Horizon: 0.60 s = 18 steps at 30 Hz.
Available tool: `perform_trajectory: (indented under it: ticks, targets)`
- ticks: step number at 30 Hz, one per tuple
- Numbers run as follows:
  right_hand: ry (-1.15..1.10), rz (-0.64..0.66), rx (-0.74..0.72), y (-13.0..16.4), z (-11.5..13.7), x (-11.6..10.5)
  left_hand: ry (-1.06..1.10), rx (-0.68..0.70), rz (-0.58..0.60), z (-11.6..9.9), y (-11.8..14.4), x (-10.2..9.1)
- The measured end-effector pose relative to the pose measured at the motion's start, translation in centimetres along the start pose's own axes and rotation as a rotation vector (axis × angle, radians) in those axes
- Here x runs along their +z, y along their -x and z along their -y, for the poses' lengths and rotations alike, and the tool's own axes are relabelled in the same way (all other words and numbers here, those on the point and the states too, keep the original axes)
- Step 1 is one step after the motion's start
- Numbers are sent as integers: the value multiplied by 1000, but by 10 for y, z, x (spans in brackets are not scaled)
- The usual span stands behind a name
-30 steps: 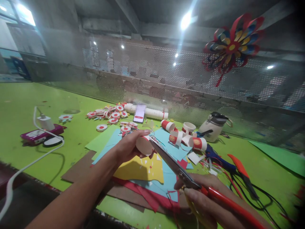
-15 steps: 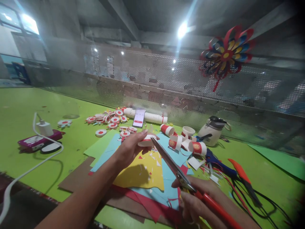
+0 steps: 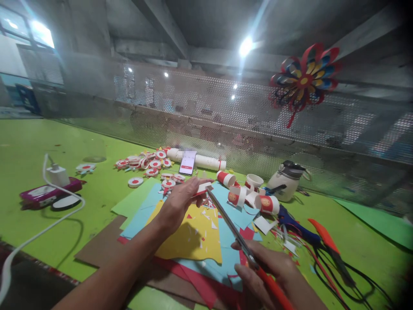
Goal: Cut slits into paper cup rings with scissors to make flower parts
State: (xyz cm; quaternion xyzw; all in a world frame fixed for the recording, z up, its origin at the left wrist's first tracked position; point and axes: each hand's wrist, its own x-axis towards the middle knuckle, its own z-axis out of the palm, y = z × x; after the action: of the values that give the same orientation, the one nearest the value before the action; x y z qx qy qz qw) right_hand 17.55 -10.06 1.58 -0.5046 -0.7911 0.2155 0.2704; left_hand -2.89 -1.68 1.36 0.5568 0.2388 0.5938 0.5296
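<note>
Over the green table (image 3: 38, 142) strewn with coloured paper, your left hand (image 3: 180, 202) pinches a cut paper cup (image 3: 202, 188) while your right hand (image 3: 271, 275) grips red-handled scissors (image 3: 238, 241), blade tips touching the cup.

Desk (image 3: 38, 142): bright green. Paper sheets: yellow sheet (image 3: 190, 239), light blue sheet (image 3: 226, 249), red sheet (image 3: 206, 286), brown card (image 3: 97, 249). Scissors (image 3: 238, 241): steel-grey blades, red-orange handles. Paper cups (image 3: 267, 203): white with red bands. Hanging paper flower (image 3: 303, 79): red, blue, yellow petals. Phone case (image 3: 48, 193): magenta.
</note>
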Motion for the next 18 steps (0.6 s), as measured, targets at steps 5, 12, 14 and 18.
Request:
perform_trajectory:
  ticks: [5, 12, 14, 18]
  targets:
    - [24, -40, -3, 0, -3, 2, 73, 11, -48, 1, 0, 1]
    - [112, 17, -69, -3, -5, 5, 84, -20, -62, 2, 1, 4]
    - [103, 13, -64, -4, -5, 5, 81, -13, -58, 3, 1, 4]
    - [100, 2, -81, -3, -5, 4, 70, 6, -41, 4, 2, 3]
